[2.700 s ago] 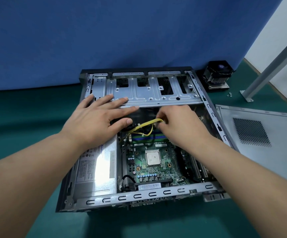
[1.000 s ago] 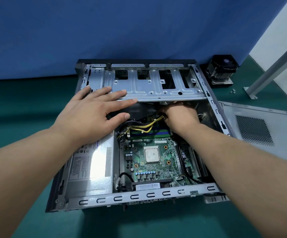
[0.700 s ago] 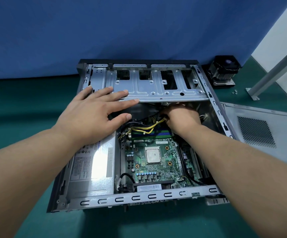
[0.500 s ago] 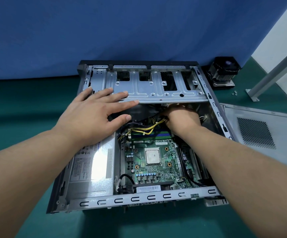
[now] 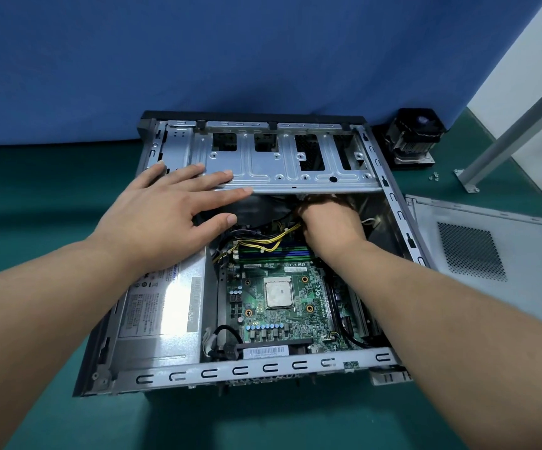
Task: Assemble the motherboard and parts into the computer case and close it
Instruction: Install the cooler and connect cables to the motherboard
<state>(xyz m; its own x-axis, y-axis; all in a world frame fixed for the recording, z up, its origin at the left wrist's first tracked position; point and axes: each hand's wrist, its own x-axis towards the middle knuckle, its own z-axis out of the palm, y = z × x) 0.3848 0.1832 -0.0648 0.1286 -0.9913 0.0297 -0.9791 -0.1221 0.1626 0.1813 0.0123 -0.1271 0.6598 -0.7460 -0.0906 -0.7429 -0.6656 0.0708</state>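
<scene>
— Flat and spread, the left hand [image 5: 169,219] presses on the drive cage [image 5: 282,164]; the right hand [image 5: 331,222] reaches under the cage's edge by the yellow cables [image 5: 263,241], fingers hidden, so its grip is unclear.
— And the case?
— The open computer case [image 5: 263,365] lies on its side on the green mat [image 5: 36,196], motherboard [image 5: 279,300] seated inside beside the power supply [image 5: 162,310].
— Around it?
— The side panel [image 5: 490,241] lies just right; the cooler fan [image 5: 415,134] stands by the blue backdrop [image 5: 230,53].

Left hand [image 5: 172,212] flat, fingers spread, centre-left of frame. Right hand [image 5: 329,222] at centre, knuckles up, fingertips hidden.
</scene>
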